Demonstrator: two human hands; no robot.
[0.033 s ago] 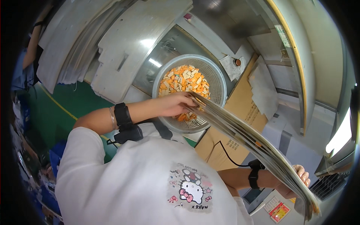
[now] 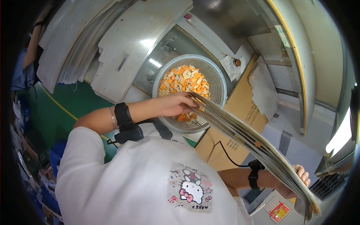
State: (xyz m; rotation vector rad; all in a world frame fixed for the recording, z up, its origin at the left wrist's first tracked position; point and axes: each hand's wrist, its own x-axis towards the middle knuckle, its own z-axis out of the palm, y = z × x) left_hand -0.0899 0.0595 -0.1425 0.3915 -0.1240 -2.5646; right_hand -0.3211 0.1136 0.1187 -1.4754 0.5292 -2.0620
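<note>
Gripping a long stack of thin grey sheets [image 2: 255, 140] at both ends, closed left hand [image 2: 174, 105] and right hand [image 2: 296, 182] hold it over the round grey mesh basket [image 2: 219, 80], still full of orange and cream pieces [image 2: 180, 80].

Grey mesh basket [image 2: 217, 80] of orange and cream pieces [image 2: 182, 80]; grey sheets [image 2: 255, 144]; brown cardboard [image 2: 240, 101]; green floor [image 2: 48, 112]

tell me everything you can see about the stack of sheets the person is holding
The stack of sheets is a thick pile of thin, flat, greyish sheets that look like card or paper, their layered edges showing with a few orange flecks between them. It runs as a long slanted band from above the round grey basket of orange and cream pieces down toward the lower right. The left hand grips its upper end over the basket; the right hand supports it near the lower end. Nothing else visibly touches it.
</note>
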